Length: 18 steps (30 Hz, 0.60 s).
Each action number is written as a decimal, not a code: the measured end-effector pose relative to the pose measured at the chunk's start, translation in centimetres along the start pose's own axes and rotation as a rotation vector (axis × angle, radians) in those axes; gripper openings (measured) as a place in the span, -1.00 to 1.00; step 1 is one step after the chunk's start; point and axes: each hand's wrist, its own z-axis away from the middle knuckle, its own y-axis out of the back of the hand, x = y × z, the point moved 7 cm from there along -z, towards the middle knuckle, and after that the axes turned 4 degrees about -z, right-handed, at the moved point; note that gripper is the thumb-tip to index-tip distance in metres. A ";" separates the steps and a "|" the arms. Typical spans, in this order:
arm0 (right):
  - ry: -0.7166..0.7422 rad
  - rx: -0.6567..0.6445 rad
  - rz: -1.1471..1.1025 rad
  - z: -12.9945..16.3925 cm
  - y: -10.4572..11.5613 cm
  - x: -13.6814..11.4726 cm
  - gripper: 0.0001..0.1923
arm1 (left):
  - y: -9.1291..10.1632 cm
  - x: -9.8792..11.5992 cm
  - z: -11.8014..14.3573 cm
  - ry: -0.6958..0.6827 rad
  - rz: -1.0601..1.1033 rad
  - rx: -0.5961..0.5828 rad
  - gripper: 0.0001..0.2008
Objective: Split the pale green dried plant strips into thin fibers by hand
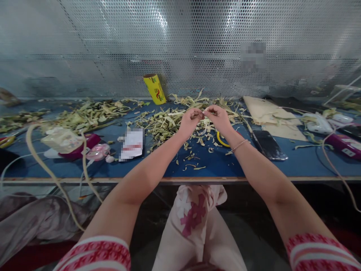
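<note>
My left hand (pixel 189 121) and my right hand (pixel 219 118) meet over the blue table (pixel 299 167), fingertips pinched together on a thin pale strip (pixel 203 111) held between them. Below the hands lies a heap of pale green peelings and strips (pixel 165 124). A yellow ring (pixel 222 142) lies on the table just under my right wrist, which wears a thin bracelet.
A yellow roll (pixel 155 89) leans against the perforated metal wall. A dark phone (pixel 269 145) and brown paper (pixel 266 113) lie right. A white card (pixel 132 144), pink case (pixel 84 145) and long pale strips (pixel 42 158) lie left. More peelings (pixel 90 113) spread far left.
</note>
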 end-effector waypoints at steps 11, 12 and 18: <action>-0.120 0.014 -0.158 0.3 -0.6 0.4 -0.75 | -0.9 -0.6 0.6 0.124 0.131 -0.062 -0.70; -0.130 0.016 -0.168 0.3 -0.6 0.5 -0.75 | -0.8 -0.7 0.5 0.126 0.135 -0.058 -0.69; -0.204 0.040 -0.251 0.4 -0.6 1.4 -0.69 | -0.9 -1.0 0.5 0.168 0.151 -0.059 -0.73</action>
